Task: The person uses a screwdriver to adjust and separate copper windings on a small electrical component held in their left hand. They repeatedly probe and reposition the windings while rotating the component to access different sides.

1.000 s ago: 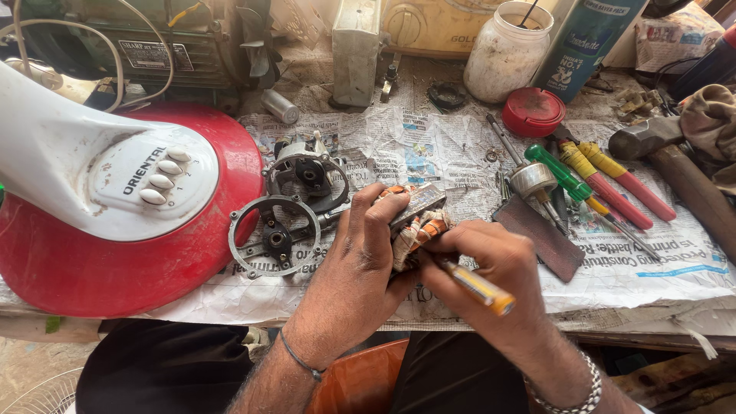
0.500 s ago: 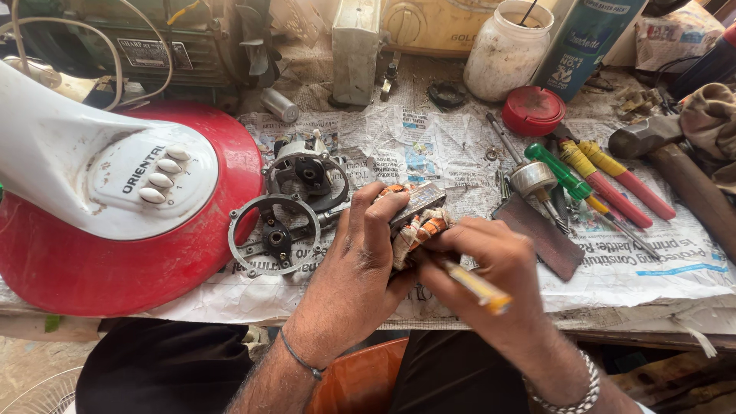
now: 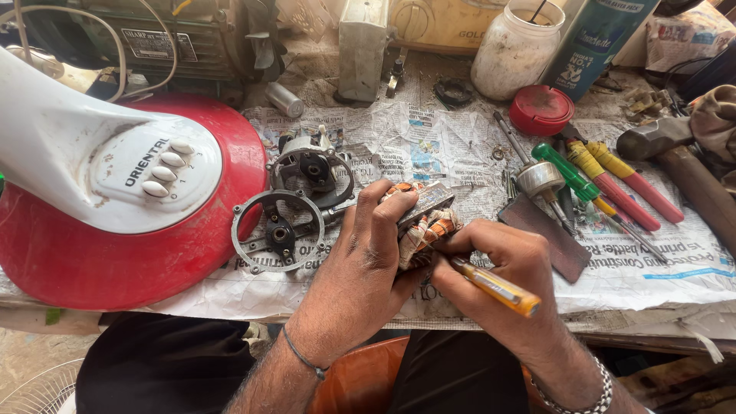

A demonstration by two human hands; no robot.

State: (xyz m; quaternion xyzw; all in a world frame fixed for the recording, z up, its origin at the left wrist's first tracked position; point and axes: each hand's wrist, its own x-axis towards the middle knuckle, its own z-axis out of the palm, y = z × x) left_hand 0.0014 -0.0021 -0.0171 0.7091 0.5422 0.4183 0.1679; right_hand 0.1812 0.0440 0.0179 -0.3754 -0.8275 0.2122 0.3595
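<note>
Left hand [image 3: 366, 257]: grip clamped on copper-wound motor stator [image 3: 424, 222].
Right hand [image 3: 512, 268]: grip clamped on yellow-handled screwdriver [image 3: 497, 286].
Packages: white jar [image 3: 515, 50], teal spray can [image 3: 594, 34], far table [image 3: 429, 146] edge.

At the left of the frame, a fan base [image 3: 115, 253] is bright red under a white stand [image 3: 92, 165] with white buttons. The newspaper [image 3: 429, 146] across the middle is grey-white with black print and small blue patches. At centre, the motor winding [image 3: 425, 226] shows copper-orange wire with white wrapping, and the screwdriver [image 3: 494, 285] just right of it has a translucent amber handle. Upper right holds a red lid [image 3: 541, 110], a milky white jar [image 3: 515, 50], and screwdrivers [image 3: 606, 176] handled in green, yellow and red.
</note>
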